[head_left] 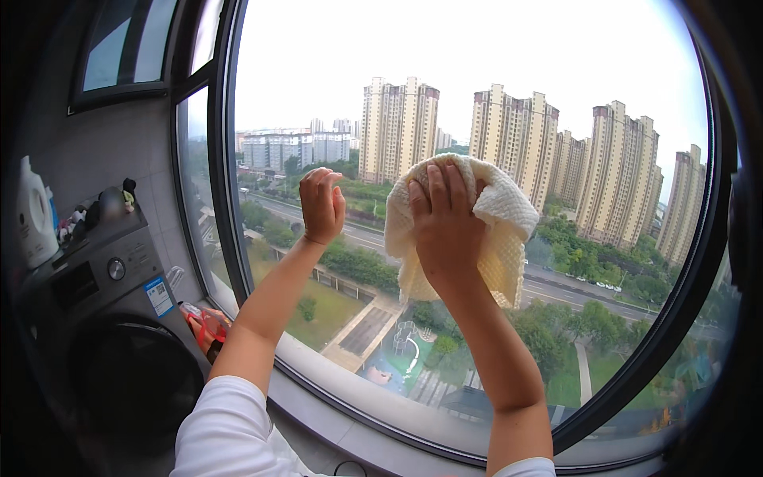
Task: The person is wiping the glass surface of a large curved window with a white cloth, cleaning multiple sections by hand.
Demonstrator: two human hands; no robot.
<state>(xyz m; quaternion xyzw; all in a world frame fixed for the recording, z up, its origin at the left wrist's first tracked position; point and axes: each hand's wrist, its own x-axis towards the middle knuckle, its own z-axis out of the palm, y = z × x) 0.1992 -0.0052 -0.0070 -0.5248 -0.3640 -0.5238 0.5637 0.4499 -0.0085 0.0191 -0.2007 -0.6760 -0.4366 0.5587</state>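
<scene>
My right hand [450, 226] presses a cream-white textured cloth [506, 203] against the large window pane [373, 270]. Its fingers are bent over the upper part of the cloth, whose loose folds hang below and to the right. To the left, my left hand [322, 205] is raised near the same glass with nothing visible in it. The fingers there curl loosely, with a gap between the thumb and forefinger. Whether that hand touches the pane, I cannot tell.
A dark front-loading washing machine [127, 334] stands at the left, with a white bottle [36, 211] and small items on top. Red-and-black things [208, 324] lie beside it by the sill. Dark window frame [225, 159] borders the glass. Tall buildings [397, 131] show outside.
</scene>
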